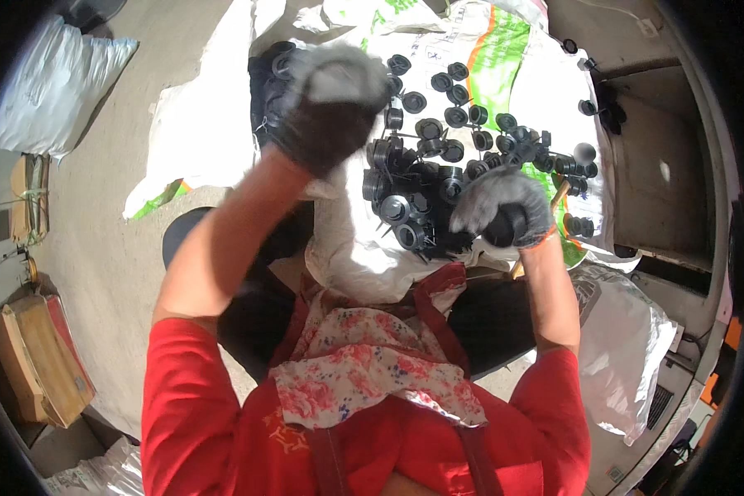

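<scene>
Both of my hands wear grey work gloves with black parts. My left hand (326,103) is smeared by motion above the dark patch at the upper left of the white woven sack; whether it holds anything does not show. My right hand (508,211) is curled closed at the right edge of the pile, with a dark rounded shape against it that I cannot tell from the glove. Several black round plastic caps (395,208) lie heaped between my hands, some with thin spikes sticking out. More loose black caps (429,128) are scattered beyond, over the sack (351,248).
A full white bag (57,87) stands on the floor at the far left. Below it lie cardboard boxes (45,355). A clear plastic bag (624,347) sits at my right, by a dark recessed panel (661,157). A thin wooden stick (560,195) shows beside my right hand.
</scene>
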The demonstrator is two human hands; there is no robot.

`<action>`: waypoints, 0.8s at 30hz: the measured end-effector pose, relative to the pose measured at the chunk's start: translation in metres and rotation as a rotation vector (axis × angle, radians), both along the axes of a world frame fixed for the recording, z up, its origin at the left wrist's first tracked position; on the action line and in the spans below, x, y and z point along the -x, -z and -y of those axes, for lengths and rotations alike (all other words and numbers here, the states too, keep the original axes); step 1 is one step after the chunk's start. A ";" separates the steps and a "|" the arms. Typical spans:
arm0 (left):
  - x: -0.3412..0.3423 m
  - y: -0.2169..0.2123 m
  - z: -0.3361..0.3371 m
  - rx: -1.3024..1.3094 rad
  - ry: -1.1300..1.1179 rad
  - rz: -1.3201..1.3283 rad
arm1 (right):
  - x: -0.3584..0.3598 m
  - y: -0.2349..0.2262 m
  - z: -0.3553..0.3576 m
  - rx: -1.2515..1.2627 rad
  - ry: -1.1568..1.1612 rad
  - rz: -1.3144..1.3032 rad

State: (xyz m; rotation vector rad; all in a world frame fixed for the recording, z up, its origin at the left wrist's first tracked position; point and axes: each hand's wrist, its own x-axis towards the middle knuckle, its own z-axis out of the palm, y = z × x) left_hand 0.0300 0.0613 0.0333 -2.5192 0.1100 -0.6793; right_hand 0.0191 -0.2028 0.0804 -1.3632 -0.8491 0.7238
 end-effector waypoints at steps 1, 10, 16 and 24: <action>-0.001 -0.023 -0.021 0.760 0.290 -0.227 | 0.004 0.004 0.007 -0.067 0.252 -0.328; 0.017 0.013 0.016 2.017 0.797 -1.052 | -0.011 0.020 -0.095 -0.182 0.850 -0.306; 0.014 -0.005 0.006 1.096 0.704 -0.071 | -0.024 0.045 -0.102 0.251 0.914 0.207; -0.002 -0.004 -0.029 0.837 0.523 0.271 | -0.024 0.159 -0.062 1.418 0.330 0.741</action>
